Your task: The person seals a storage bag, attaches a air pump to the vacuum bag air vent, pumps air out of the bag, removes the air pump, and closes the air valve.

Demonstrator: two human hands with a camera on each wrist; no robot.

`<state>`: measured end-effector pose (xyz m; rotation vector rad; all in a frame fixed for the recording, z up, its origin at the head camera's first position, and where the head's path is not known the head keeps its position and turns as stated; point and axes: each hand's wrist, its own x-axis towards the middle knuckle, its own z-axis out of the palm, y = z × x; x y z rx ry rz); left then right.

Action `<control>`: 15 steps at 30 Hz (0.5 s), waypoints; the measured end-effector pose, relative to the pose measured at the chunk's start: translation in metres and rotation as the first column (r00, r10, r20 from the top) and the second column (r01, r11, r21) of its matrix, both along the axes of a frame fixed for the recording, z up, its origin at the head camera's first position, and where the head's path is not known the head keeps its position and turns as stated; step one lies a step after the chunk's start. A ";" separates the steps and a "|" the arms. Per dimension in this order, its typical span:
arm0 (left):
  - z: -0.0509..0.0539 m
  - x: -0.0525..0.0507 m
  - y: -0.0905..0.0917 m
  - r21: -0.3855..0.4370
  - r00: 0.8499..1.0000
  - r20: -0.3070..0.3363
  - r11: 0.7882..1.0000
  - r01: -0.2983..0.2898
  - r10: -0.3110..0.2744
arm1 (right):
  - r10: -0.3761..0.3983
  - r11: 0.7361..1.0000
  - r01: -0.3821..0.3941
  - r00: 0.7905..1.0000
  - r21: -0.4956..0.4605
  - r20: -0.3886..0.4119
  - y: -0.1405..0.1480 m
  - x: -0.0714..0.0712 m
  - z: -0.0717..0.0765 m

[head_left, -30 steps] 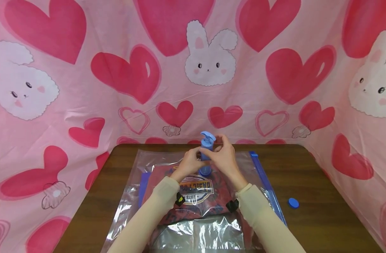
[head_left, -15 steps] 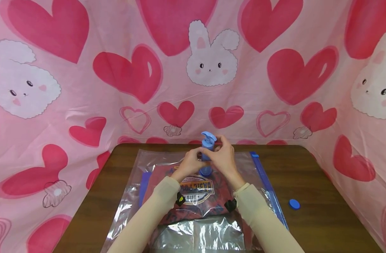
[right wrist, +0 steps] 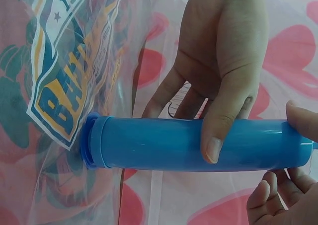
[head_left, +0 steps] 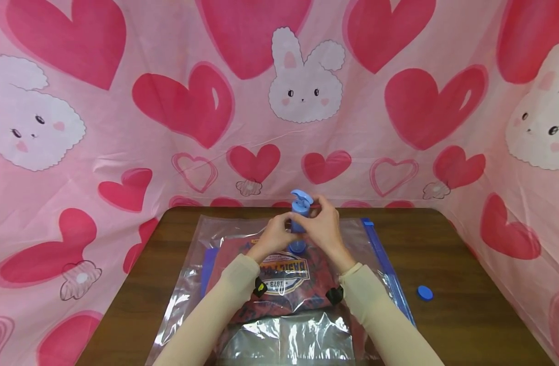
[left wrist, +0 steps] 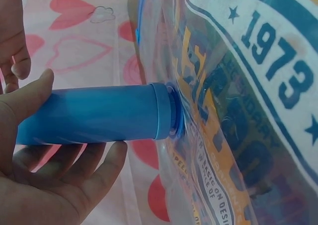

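Observation:
A blue cylindrical hand pump (head_left: 299,224) stands upright, its lower end on a round blue valve (right wrist: 90,140) of a clear storage bag (head_left: 352,239). My left hand (head_left: 275,235) holds the pump's barrel, with the thumb on one side and fingers on the other. Higher up, my right hand (head_left: 326,223) grips the pump near its top end. A light blue curved flap (head_left: 302,196) tilts up at the pump's top. Inside the bag lies a folded red printed garment (head_left: 270,300), seen through the plastic. In the right wrist view, most of the right hand (right wrist: 293,200) is out of frame.
A round blue cap (head_left: 424,293) lies on the brown wooden table (head_left: 462,305) to the right. A blue zip strip (head_left: 381,254) runs along the bag's right edge. Pink heart-print cloth (head_left: 261,132) hangs behind and at both sides.

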<state>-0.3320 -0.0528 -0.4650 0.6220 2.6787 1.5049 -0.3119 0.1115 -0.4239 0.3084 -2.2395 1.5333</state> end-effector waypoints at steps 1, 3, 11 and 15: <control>0.000 0.000 0.000 0.001 1.000 0.004 1.000 0.000 0.000 | 0.006 1.000 -0.006 1.000 -0.004 0.003 0.000 0.000 0.000; 0.000 0.000 -0.001 0.001 1.000 0.012 1.000 0.001 -0.001 | 0.016 1.000 -0.016 1.000 -0.011 0.009 0.000 0.001 0.001; 0.000 0.000 -0.001 0.009 1.000 -0.001 1.000 0.005 -0.005 | 0.034 0.999 -0.033 0.999 -0.025 0.014 0.002 -0.001 0.000; 0.000 0.000 -0.001 0.008 1.000 -0.007 1.000 -0.004 0.004 | 0.045 0.999 -0.044 0.999 -0.029 0.017 0.002 -0.002 0.000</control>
